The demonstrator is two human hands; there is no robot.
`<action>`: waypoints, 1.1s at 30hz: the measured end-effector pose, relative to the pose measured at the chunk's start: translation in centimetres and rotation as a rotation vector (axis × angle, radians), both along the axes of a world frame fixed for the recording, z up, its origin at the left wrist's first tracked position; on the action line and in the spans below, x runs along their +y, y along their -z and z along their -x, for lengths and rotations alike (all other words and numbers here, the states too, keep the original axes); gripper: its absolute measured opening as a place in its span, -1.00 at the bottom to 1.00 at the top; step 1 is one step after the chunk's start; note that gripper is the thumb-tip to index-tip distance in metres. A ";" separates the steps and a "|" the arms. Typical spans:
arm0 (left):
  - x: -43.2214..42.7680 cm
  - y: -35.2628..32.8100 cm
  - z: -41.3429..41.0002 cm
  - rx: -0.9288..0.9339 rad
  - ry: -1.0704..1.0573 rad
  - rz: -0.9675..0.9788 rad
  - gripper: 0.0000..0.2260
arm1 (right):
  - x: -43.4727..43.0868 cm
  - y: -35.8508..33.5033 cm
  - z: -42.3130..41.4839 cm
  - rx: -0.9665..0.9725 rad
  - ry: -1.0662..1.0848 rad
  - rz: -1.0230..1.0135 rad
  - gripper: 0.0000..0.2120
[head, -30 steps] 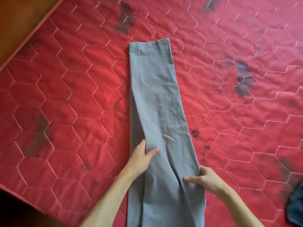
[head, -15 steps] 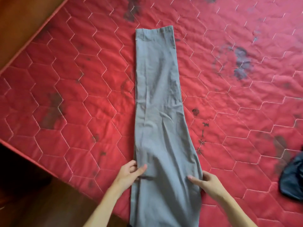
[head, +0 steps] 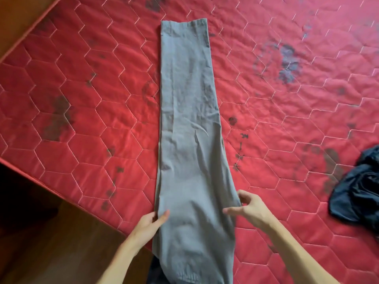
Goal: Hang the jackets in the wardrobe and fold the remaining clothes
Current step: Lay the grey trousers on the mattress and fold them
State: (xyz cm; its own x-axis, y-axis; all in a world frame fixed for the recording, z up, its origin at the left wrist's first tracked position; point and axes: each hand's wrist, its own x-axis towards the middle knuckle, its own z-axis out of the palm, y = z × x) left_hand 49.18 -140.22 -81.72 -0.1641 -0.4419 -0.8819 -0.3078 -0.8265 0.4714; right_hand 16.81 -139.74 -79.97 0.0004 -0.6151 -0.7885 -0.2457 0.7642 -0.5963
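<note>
A pair of grey trousers (head: pixel 190 128) lies lengthwise on the red quilted mattress (head: pixel 82 99), one leg folded over the other, hems at the far end. The waist end hangs over the near mattress edge. My left hand (head: pixel 149 222) grips the left edge of the trousers, thumb on top of the cloth. At the right edge, my right hand (head: pixel 248 208) pinches the fabric between thumb and fingers.
A dark navy garment (head: pixel 356 185) lies crumpled at the right edge of the mattress. The mattress carries several dark stains. Wooden floor (head: pixel 51 242) shows at the lower left, past the mattress corner, and at the top left.
Both hands have slid down the trousers toward the waist end, keeping to the two edges. The view has pulled back, showing more floor and more of the navy garment.
</note>
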 end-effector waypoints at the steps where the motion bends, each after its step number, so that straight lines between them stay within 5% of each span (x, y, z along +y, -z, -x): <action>1: 0.6 0.2 -0.4 0.023 0.027 -0.037 -0.42 | -0.1 0.2 -0.4 -0.064 -0.055 -0.020 -0.66; 3: 1.8 0.5 -1.2 0.063 0.034 -0.056 -0.40 | -0.4 1.0 -0.6 -0.047 -0.244 -0.068 -0.62; 6: 3.1 0.5 -2.1 0.038 0.032 -0.052 -0.49 | -0.5 1.5 1.0 0.282 -0.655 -0.151 -0.57; 9: 4.5 0.2 -2.5 -0.048 -0.002 0.011 -0.70 | -0.8 2.1 3.5 0.371 -0.766 -0.098 -0.37; 12: 5.6 0.3 -2.2 -0.130 -0.059 0.041 -0.86 | -0.9 1.9 5.0 0.378 -0.642 0.042 -0.60; 16: 6.9 1.7 -2.4 -0.173 -0.146 -0.008 -0.30 | 1.5 2.1 5.9 0.519 -0.378 -0.021 -0.74; 20: 7.8 1.4 -2.2 -0.108 -0.090 -0.078 -0.61 | 4.6 1.8 3.9 0.437 -0.197 -0.007 -0.86; 26: 10.6 2.0 -2.9 -0.147 0.051 -0.058 -0.65 | 7.1 3.2 0.1 0.283 0.095 -0.056 -0.48; 33: 13.6 2.6 -2.6 -0.202 0.066 -0.148 -0.55 | 12.9 4.1 -4.8 0.253 -0.038 -0.155 -0.77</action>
State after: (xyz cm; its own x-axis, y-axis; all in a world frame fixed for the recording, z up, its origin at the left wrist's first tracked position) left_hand 51.73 -126.59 -84.35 -0.0020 -0.3001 -0.9539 -0.4394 -0.8566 0.2704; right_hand 21.58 -126.83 -84.10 -0.1876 -0.4908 -0.8509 -0.4015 0.8289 -0.3896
